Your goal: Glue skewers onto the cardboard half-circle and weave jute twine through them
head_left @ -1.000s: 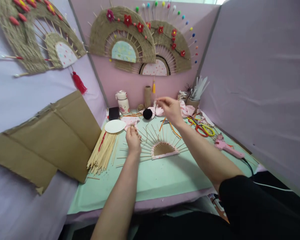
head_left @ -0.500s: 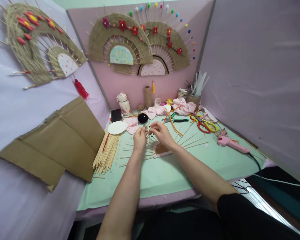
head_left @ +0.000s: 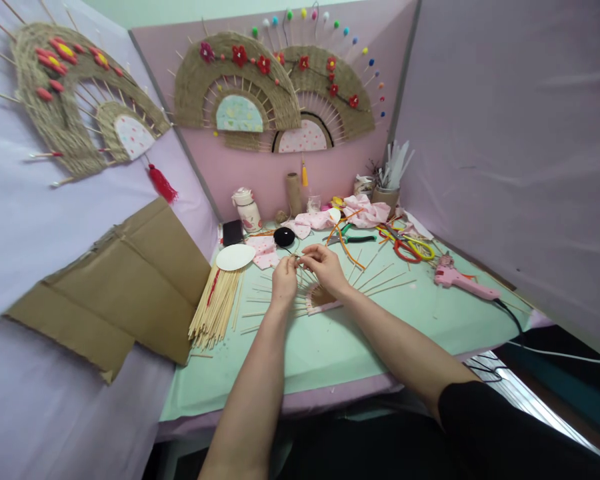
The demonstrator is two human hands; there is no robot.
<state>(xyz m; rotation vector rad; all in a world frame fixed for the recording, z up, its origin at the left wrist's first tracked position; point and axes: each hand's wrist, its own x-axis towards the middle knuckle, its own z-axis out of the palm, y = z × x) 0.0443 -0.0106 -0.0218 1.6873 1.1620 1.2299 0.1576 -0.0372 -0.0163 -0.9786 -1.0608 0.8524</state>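
Note:
My left hand (head_left: 284, 280) and my right hand (head_left: 325, 268) meet fingertip to fingertip above a fan frame. Both are closed in a pinch on a thin dark cord (head_left: 289, 251), which seems to run from a round black bundle (head_left: 284, 236) just behind them. Under my wrists lies the frame's brown half-round cardboard (head_left: 323, 298) with a pinkish rim. Thin wooden sticks (head_left: 380, 279) spread out from it on both sides. My fingers hide the cord's end and the sticks right below them.
At left, a bundle of wooden sticks (head_left: 214, 303) lies beside a white oval disc (head_left: 235, 257) and a leaning cardboard sheet (head_left: 115, 287). Pliers (head_left: 353, 238), scissors (head_left: 415, 249) and a pink glue gun (head_left: 463, 283) lie right. A bottle (head_left: 247, 210) stands behind.
A dark loop of cord hanging by my right fingers is no longer visible. My fingertips have drawn closer together, and the view has shifted slightly.

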